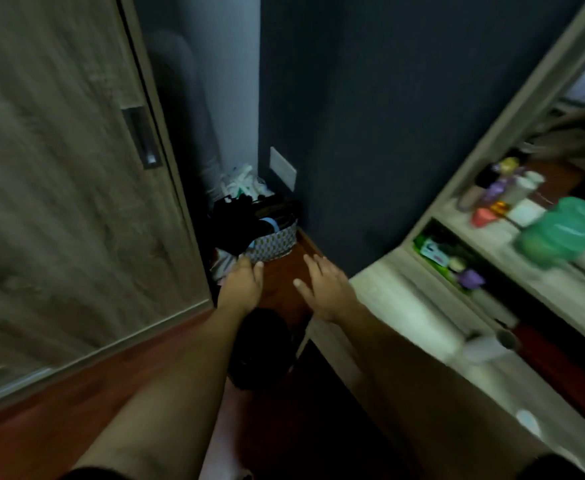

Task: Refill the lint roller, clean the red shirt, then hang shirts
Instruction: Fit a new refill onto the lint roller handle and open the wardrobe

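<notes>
Down in the narrow corner between a grey wood-grain sliding door [62, 174] and a dark blue matte wall [388, 116], the head view shows both bare arms stretched forward over a reddish-brown wooden floor [76, 403]. The whole picture is smeared by motion, so fine detail is lost.

The left hand [242, 285] reaches to the near rim of a soft fabric basket with a small blue-and-white woven pattern [273, 245]; its fingertips [249, 263] are curled at or just touching the rim, but the blur does not show whether they grasp it. The right hand [322, 289] hovers just beside, palm down, fingers spread and released, holding nothing. Dark clothing is heaped in the basket [239, 220], with a bit of pale blue among it; no red shirt or lint roller can be made out there. Behind the basket lies a crumpled clear plastic bag [242, 183], and a pale rectangular wall plate [283, 168] sits low on the blue wall.

To the right stands a pale, light-wood shelf unit [398, 292] with open compartments. A lumpy green plastic bag [561, 233] rests on one shelf near small bottles and jars in purple, white and pink [502, 192]; a green packet [433, 252] lies in the compartment below. A dark rounded object [263, 348] sits on the floor beneath the wrists.
</notes>
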Demonstrator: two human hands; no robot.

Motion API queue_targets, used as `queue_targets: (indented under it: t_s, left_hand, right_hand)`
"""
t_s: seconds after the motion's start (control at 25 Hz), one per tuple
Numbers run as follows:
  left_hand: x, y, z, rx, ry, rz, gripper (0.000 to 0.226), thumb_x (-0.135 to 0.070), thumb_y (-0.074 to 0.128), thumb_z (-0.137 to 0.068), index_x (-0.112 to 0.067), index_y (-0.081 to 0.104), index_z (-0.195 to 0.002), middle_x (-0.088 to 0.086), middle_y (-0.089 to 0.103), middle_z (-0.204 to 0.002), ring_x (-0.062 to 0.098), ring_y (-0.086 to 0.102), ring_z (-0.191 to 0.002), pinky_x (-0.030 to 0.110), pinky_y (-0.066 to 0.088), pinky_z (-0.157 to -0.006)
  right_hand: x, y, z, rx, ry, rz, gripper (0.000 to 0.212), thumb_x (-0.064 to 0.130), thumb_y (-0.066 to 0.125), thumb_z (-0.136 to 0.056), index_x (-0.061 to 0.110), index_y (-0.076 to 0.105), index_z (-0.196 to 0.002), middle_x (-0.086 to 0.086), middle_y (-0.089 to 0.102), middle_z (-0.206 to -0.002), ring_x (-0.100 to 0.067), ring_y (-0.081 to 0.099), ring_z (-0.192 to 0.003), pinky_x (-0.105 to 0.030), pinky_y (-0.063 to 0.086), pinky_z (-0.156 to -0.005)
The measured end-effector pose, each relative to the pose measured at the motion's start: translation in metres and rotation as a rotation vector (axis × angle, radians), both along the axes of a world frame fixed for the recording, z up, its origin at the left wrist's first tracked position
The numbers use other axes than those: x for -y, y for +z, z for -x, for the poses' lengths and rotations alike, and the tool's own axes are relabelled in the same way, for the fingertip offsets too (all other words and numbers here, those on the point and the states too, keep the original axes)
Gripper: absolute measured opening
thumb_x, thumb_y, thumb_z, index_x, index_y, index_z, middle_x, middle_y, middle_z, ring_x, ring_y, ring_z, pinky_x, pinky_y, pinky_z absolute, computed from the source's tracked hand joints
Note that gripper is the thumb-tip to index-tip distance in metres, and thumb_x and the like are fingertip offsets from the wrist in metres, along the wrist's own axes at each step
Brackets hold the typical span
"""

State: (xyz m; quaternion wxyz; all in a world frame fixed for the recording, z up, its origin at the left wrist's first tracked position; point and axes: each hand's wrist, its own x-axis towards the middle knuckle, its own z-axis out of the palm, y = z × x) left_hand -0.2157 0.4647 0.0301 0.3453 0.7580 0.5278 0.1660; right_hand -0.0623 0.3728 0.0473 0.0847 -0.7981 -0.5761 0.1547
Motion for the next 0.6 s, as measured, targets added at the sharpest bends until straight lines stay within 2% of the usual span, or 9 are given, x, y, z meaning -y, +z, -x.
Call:
queue_targets:
  t_s: [0.08,0.28,0.4,0.6]
  left_hand:
    - [0.031,0.019,-0.021,-0.024,-0.072,-0.015,0.048,-0.03,0.035,-0.098,0.002,0.039,-0.134,0.027,0.044,-0.138,0.039,0.041,-0.129,0.041,0.033,-0.104]
    - [0.116,0.041,-0.086,-0.044,-0.146,-0.05,0.047,-0.032,0.034,-0.098,0.002,0.04,-0.13,0.027,0.044,-0.137,0.04,0.042,-0.127,0.042,0.036,-0.1]
    - [0.177,0.038,-0.121,-0.026,-0.16,-0.065,0.047,-0.032,0.036,-0.098,0.001,0.039,-0.131,0.026,0.044,-0.138,0.039,0.042,-0.127,0.041,0.035,-0.101]
    - [0.306,0.015,-0.161,-0.044,-0.204,-0.022,0.052,-0.03,0.036,-0.099,-0.003,0.028,-0.143,0.018,0.033,-0.149,0.031,0.032,-0.137,0.032,0.025,-0.111]
  right_hand:
    - [0.036,0.024,-0.025,0.064,-0.007,-0.007,0.064,0.049,0.03,-0.096,0.015,0.016,-0.148,-0.011,0.019,-0.156,-0.026,0.015,-0.144,-0.039,0.014,-0.116]
    - [0.125,0.056,-0.09,0.132,-0.059,-0.067,0.063,0.049,0.031,-0.095,0.017,0.018,-0.147,-0.01,0.021,-0.156,-0.025,0.016,-0.144,-0.04,0.016,-0.117]
    - [0.188,0.065,-0.128,0.141,-0.055,-0.123,0.062,0.049,0.034,-0.095,0.016,0.022,-0.146,-0.011,0.023,-0.154,-0.025,0.019,-0.143,-0.038,0.016,-0.116]
    - [0.297,0.065,-0.206,0.183,0.016,-0.138,0.062,0.047,0.037,-0.094,0.016,0.021,-0.146,-0.011,0.022,-0.154,-0.025,0.019,-0.143,-0.037,0.015,-0.116]
